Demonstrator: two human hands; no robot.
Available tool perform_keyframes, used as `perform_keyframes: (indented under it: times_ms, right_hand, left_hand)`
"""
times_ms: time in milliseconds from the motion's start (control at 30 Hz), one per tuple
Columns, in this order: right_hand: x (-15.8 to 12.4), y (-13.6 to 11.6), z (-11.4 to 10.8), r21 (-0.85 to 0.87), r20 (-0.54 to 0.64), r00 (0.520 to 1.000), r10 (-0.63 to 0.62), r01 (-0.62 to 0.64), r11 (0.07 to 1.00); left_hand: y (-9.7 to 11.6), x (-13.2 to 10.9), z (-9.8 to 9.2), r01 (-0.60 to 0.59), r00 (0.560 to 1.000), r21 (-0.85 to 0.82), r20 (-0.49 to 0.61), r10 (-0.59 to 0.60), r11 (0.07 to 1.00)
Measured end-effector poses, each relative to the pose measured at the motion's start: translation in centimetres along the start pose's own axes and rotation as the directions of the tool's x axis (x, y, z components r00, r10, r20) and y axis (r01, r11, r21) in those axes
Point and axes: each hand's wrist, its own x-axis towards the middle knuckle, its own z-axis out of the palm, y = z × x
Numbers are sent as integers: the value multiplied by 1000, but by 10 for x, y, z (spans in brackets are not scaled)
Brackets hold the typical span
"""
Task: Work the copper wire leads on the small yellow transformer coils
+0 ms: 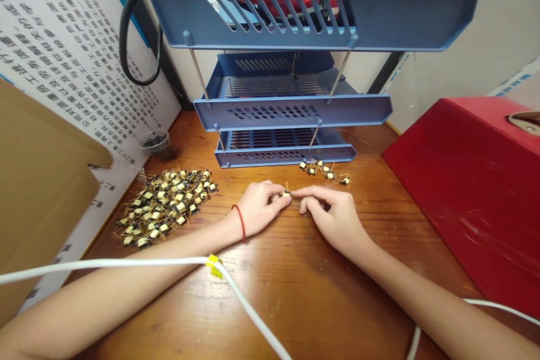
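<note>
At the middle of the table, my left hand [259, 209] pinches a small wire-wound transformer [286, 194] between thumb and forefinger. It has a cream-yellow wrapped body, and a thin copper wire sticks up from it. My right hand [333, 214] comes from the other side, its forefinger stretched out with the tip beside the transformer. Whether that fingertip touches the part or its wire I cannot tell. The right thumb stands apart from the forefinger. A large pile of like transformers [169, 202] with dark pin bases lies left of my left hand. Several more transformers [324, 170] lie beyond my hands.
A blue tiered tray rack [287, 156] stands at the back, its top tier overhanging. On the right is a red box [459, 180]. A clear cup [159, 146] of dark bits sits back left, near cardboard [42, 191]. A white cable [126, 262] crosses in front of my left forearm.
</note>
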Motion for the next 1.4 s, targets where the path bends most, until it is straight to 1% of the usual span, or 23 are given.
perform_keyframes:
  times_ms: [133, 233, 433, 567, 800, 967, 1133, 1300, 1400]
  right_hand:
    - [2, 1, 0, 45, -11, 999, 34, -34, 998]
    - [2, 1, 0, 70, -30, 999, 31, -28, 997]
    - [0, 1, 1, 6, -126, 990, -66, 67, 998]
    - [-1, 0, 1, -50, -121, 984, -133, 128, 990]
    - [-1, -2, 0, -80, -120, 977, -174, 165, 983]
    - [-1, -2, 1, -101, -110, 979, -174, 163, 981]
    - [-2, -1, 1, -96, -74, 985, -156, 149, 984]
    - [-1, 0, -1, -41, -48, 994, -94, 93, 995]
    - [0, 1, -1, 13, -57, 997, -54, 55, 998]
  left_hand:
    - [0, 0, -1, -4, 1000, 1, 4, 4, 1000]
    - [1, 0, -1, 2, 1000, -27, 5, -2, 1000]
    - [2, 1, -2, 52, 999, -160, 10, -52, 986]
    - [1, 0, -1, 57, 998, -191, 4, -57, 980]
    - [1, 0, -1, 61, 998, -209, 5, -62, 976]
    - [1, 1, -2, 61, 998, -202, 5, -61, 977]
    - [-1, 1, -2, 38, 999, -184, 23, -35, 982]
    - [-3, 1, -2, -24, 999, -79, 24, 26, 997]
    - [-4, 0, -2, -46, 998, -51, 33, 48, 998]
